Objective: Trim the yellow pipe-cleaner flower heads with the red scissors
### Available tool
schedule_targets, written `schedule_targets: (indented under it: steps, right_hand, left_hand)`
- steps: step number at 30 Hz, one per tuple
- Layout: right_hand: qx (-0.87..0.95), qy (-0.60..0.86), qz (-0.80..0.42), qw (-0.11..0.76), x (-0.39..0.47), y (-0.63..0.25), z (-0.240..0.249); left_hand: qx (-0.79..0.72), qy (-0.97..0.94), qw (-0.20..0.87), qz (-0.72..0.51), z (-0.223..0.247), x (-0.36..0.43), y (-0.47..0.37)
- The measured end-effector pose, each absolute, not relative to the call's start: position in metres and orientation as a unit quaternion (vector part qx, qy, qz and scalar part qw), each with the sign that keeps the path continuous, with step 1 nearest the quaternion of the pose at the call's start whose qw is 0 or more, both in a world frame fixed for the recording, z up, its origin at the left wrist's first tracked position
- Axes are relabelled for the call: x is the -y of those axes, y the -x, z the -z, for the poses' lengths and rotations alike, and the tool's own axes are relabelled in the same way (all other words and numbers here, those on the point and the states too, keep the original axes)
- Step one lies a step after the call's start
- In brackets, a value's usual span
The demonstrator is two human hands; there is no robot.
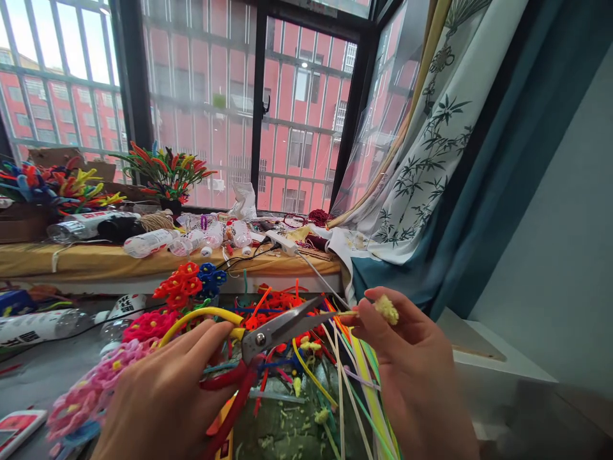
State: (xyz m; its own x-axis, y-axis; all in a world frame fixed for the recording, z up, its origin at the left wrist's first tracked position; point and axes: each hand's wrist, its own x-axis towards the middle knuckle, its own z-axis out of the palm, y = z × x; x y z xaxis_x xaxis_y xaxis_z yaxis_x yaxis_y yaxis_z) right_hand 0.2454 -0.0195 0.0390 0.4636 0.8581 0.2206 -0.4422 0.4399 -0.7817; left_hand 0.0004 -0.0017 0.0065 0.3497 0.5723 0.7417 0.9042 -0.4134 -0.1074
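Observation:
My left hand [177,377] is wrapped round a pair of scissors [275,329] with red handles; their blades are parted and point right. A yellow fuzzy stem [211,312] curves above that hand, its ends by the scissor pivot. My right hand [407,358] pinches a small pale yellow fuzzy piece [387,310]. From it a thin stem [345,313] sticks out left, its end at the blade. Below lie fuzzy stems in several colours [364,377] and pale yellow clippings on a dark green surface [282,421].
Pink fuzzy flowers [89,390], red flowers [179,284] and blue flowers [211,278] stand left. Plastic bottles [151,243] and a power strip [281,243] lie on the window ledge [90,259]. A phone-like device [19,431] is at lower left; a curtain [421,172] hangs right.

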Motion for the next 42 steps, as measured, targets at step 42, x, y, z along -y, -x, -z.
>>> schedule_targets:
  steps: [42]
  right_hand:
    - [0.527,0.382,-0.464,0.600,0.025,-0.176,-0.015]
  left_hand:
    - [0.461,0.542,-0.363,0.602,-0.040,0.040,-0.051]
